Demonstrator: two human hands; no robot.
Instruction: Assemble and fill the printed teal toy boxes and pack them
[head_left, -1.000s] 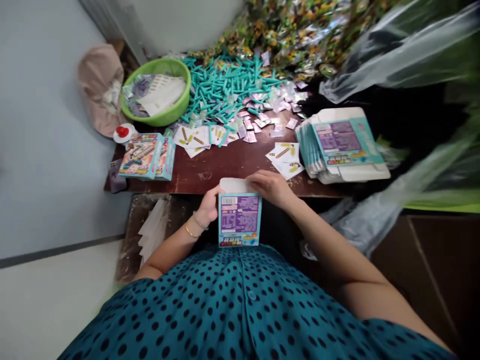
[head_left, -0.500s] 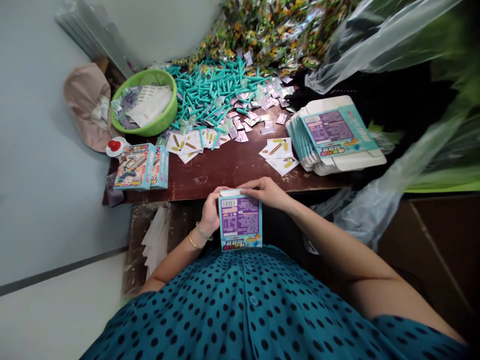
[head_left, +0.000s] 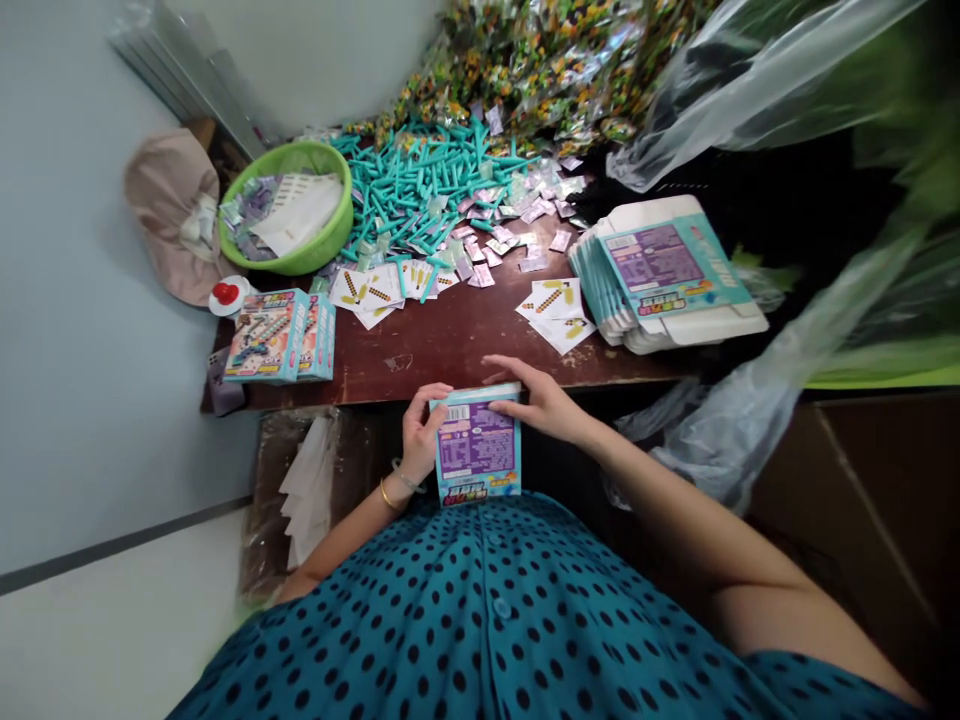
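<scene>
A small blue and purple cardboard box (head_left: 480, 450) stands against my lap with its printed back towards me and its top end away from me. My left hand (head_left: 422, 430) grips its upper left corner, thumb on the printed face and fingers along the side and top. At the upper right corner, my right hand (head_left: 541, 402) has its thumb on the face and its fingers reaching over the top edge. The top end shows as a narrow pale strip between the hands. What the box holds is hidden.
On the brown table (head_left: 450, 345) lie teal sticks (head_left: 420, 180), small sachets (head_left: 480, 272) and printed cards (head_left: 559, 310). Flattened boxes (head_left: 667, 270) are stacked at right. Filled boxes (head_left: 277, 335) stand left, near a green basin (head_left: 341, 215). Plastic sheeting (head_left: 727, 430) hangs at right.
The white flap at the box's top has folded down, leaving only a narrow strip. My right thumb has moved onto the printed face, and my left thumb now shows on the front.
</scene>
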